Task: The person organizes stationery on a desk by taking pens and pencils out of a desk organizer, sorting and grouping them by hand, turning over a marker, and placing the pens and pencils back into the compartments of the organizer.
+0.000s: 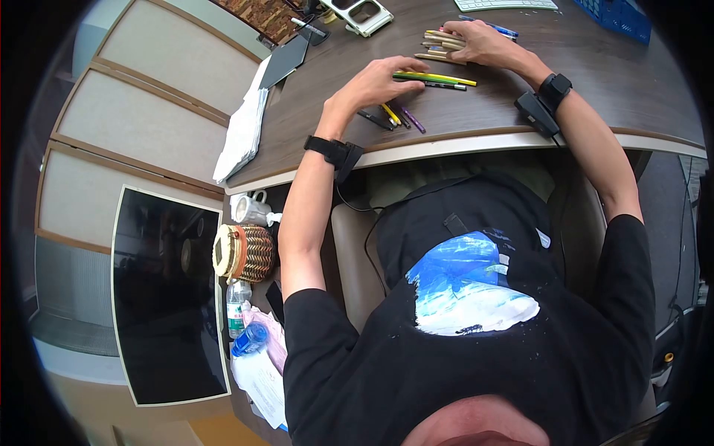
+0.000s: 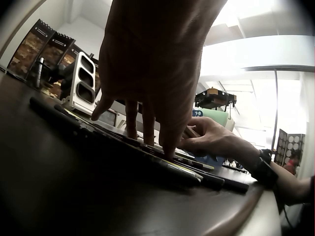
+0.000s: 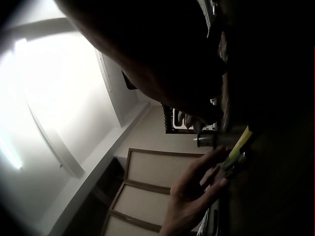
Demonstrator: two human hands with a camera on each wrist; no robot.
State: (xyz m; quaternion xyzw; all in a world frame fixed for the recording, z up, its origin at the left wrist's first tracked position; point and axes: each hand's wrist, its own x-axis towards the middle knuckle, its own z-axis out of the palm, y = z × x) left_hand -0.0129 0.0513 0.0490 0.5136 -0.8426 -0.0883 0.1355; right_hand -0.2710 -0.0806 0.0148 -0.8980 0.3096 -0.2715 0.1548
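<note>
Now, seemingly mid-gathering, my right hand (image 1: 483, 46) grips wooden pencils (image 1: 439, 46) while my left hand (image 1: 375, 80) spreads loose fingers over the yellow-green pencil (image 1: 450, 79), probably needing a pinch next.

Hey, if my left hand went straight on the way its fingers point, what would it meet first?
Past the green and yellow pencils at its fingers, your left hand would probably meet the pale wooden pencils by your right hand first, though height above the desk is hard to judge.
</note>
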